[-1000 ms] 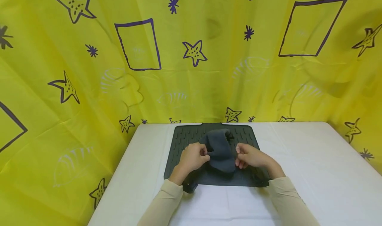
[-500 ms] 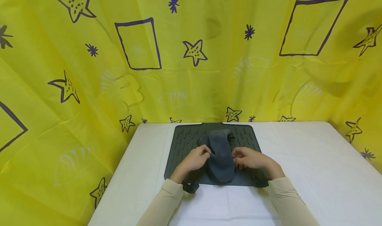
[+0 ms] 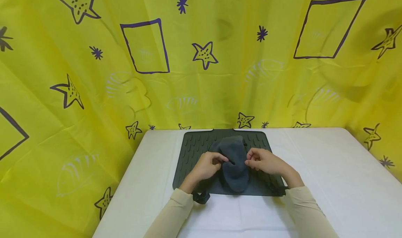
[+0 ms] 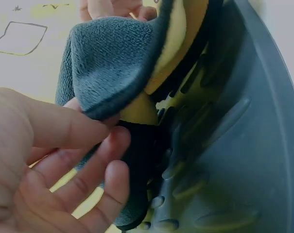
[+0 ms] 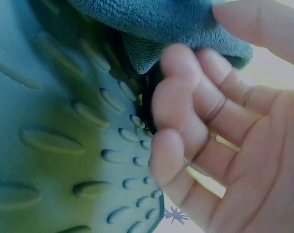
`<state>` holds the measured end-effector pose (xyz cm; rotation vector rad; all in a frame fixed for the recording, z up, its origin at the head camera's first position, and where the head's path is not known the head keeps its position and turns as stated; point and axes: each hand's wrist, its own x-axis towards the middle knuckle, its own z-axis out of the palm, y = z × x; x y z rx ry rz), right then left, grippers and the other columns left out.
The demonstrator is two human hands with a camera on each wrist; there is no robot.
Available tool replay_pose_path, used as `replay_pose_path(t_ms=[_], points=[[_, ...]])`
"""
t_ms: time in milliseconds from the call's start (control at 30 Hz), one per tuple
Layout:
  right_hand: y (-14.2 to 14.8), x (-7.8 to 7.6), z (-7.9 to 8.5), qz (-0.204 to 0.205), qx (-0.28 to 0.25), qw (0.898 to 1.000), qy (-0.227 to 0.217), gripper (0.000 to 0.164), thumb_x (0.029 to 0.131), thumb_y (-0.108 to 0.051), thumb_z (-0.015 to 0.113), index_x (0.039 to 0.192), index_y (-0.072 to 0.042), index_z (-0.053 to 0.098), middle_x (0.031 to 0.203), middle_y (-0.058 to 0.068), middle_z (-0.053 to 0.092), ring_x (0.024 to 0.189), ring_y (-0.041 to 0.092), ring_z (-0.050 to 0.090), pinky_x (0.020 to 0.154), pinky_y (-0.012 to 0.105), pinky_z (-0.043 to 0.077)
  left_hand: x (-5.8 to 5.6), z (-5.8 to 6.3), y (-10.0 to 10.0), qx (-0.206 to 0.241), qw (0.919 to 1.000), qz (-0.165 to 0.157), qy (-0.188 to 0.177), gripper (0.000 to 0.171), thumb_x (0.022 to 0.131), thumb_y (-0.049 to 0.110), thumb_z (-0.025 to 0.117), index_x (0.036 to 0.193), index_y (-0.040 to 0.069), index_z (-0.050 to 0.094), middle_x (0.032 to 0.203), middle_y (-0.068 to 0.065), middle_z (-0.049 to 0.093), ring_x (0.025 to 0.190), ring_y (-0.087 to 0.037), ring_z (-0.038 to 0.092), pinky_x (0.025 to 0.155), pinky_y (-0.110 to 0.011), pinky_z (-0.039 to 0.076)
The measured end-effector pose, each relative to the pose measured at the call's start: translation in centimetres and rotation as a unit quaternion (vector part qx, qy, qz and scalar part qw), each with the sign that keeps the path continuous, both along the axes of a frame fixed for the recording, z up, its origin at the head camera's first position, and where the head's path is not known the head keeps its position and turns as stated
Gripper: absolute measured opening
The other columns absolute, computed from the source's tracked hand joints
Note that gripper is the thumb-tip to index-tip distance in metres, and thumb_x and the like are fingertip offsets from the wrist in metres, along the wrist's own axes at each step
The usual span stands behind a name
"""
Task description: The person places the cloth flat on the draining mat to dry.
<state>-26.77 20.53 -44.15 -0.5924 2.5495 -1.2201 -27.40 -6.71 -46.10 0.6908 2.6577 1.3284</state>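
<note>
Just past the pale sleeves, the left hand pinches a dark cloth by its edge, seemingly to hold the fold up; the right hand touches its other side, whether gripping I can't tell. Beneath lies a ridged mat, perhaps shielding the table; a yellow curtain hangs beyond.

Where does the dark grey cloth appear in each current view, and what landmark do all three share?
Head: cloth, below and slightly right of centre.
Left wrist: cloth, mostly in the upper half, left of centre.
Right wrist: cloth, along the top edge, around the middle.
Shared landmark: ridged dark mat.
</note>
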Motion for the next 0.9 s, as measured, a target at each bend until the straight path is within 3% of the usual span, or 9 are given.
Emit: replay_pose_path(t_ms=[100, 267, 600, 900], points=[[0.0, -0.1, -0.3, 0.007, 0.025, 1.000, -0.016, 0.027, 0.097, -0.030, 0.069, 0.098, -0.004, 0.062, 0.079, 0.004, 0.062, 0.071, 0.019, 0.057, 0.063, 0.031, 0.048, 0.0, -0.1, 0.2, 0.005, 0.9999, 0.001, 0.010, 0.031, 0.092, -0.005, 0.063, 0.104, 0.017, 0.081, 0.106, -0.001, 0.077, 0.090, -0.012, 0.065, 0.084, -0.027, 0.054], [0.0, -0.2, -0.6, 0.036, 0.045, 0.998, -0.012, 0.024, 0.097, -0.026, 0.068, 0.086, -0.006, 0.063, 0.074, 0.002, 0.060, 0.068, 0.017, 0.056, 0.061, 0.030, 0.046, 0.1, -0.1, 0.3, 0.010, 0.9992, 0.011, 0.038, 0.025, 0.092, -0.002, 0.067, 0.102, 0.017, 0.081, 0.106, 0.001, 0.077, 0.089, -0.011, 0.063, 0.081, -0.023, 0.054], [1.0, -0.1, 0.3, -0.049, 0.024, 0.997, 0.054, 0.026, 0.100, -0.021, 0.064, 0.083, -0.008, 0.049, 0.070, 0.004, 0.057, 0.066, 0.023, 0.058, 0.056, 0.028, 0.039, -0.4, 0.3, -0.7, 0.012, 0.9888, 0.020, 0.147, 0.013, 0.096, 0.003, 0.067, 0.103, 0.011, 0.072, 0.101, -0.002, 0.067, 0.084, -0.012, 0.055, 0.075, -0.022, 0.048], [0.8, 0.2, 1.3, -0.082, 0.030, 0.993, 0.080, 0.015, 0.096, -0.016, 0.066, 0.092, -0.006, 0.056, 0.072, 0.001, 0.053, 0.065, 0.017, 0.052, 0.056, 0.028, 0.041, -0.1, 1.1, -0.7, -0.027, 0.9862, -0.005, 0.163, 0.011, 0.100, 0.004, 0.061, 0.107, 0.013, 0.063, 0.093, -0.002, 0.066, 0.082, -0.013, 0.052, 0.075, -0.025, 0.046]])
